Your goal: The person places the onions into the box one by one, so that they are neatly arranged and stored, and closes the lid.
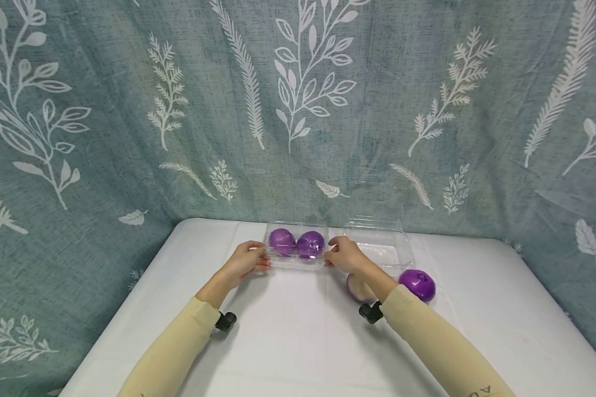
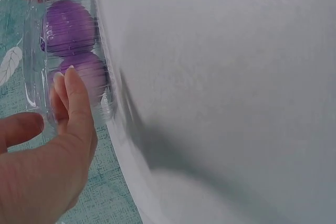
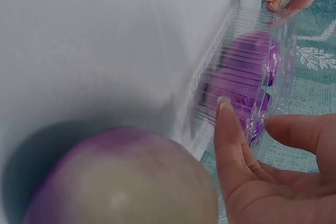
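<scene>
A clear plastic box (image 1: 298,264) with ribbed sides stands near the back of the white table. Inside it, side by side, are two round purple fruits or vegetables, a left one (image 1: 282,241) and a right one (image 1: 310,244). My left hand (image 1: 245,260) grips the box's left end, thumb near the rim and fingers along the side wall. At the opposite end, my right hand (image 1: 346,256) holds it between thumb and fingers. Through the ribbed wall both purple balls (image 2: 71,27) look partly blurred.
Right of my right hand, a second clear box (image 1: 382,253) has its lid raised toward the curtain (image 1: 298,182). In front of it lie a pale ball (image 1: 358,289) with purple edges, partly hidden by my forearm, and a glossy purple one (image 1: 417,285).
</scene>
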`<act>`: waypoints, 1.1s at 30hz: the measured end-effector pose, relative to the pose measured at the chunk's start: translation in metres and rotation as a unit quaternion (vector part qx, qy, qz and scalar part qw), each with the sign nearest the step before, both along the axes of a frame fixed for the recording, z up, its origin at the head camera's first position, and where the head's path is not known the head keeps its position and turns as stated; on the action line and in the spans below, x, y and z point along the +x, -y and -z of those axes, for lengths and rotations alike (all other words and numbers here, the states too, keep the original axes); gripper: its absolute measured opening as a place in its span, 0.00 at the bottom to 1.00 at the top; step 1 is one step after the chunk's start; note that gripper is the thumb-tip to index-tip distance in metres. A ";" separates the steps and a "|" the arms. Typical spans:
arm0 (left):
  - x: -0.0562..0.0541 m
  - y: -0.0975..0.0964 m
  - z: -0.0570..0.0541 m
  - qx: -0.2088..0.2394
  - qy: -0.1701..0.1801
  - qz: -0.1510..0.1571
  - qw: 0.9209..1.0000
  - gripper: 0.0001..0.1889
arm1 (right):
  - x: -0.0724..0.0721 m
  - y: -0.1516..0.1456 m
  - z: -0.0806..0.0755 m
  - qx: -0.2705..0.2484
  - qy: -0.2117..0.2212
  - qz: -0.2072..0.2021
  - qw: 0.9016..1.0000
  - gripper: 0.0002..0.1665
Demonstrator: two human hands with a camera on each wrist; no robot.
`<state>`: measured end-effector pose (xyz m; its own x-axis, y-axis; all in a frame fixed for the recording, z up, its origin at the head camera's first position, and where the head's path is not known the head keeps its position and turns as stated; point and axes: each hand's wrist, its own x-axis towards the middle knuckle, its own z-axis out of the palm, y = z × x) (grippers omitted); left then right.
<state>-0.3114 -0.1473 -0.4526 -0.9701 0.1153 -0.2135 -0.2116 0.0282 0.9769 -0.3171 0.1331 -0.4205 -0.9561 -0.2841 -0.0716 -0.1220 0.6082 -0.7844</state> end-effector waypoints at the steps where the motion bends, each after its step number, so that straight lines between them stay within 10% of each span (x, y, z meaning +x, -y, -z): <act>1: 0.000 0.000 0.000 0.002 0.001 -0.001 1.000 0.22 | 0.000 0.000 0.000 -0.012 0.008 0.001 1.000 0.28; 33: 0.001 0.000 -0.001 -0.004 -0.014 0.002 1.000 0.24 | 0.001 0.002 0.002 -0.041 0.037 0.008 0.998 0.28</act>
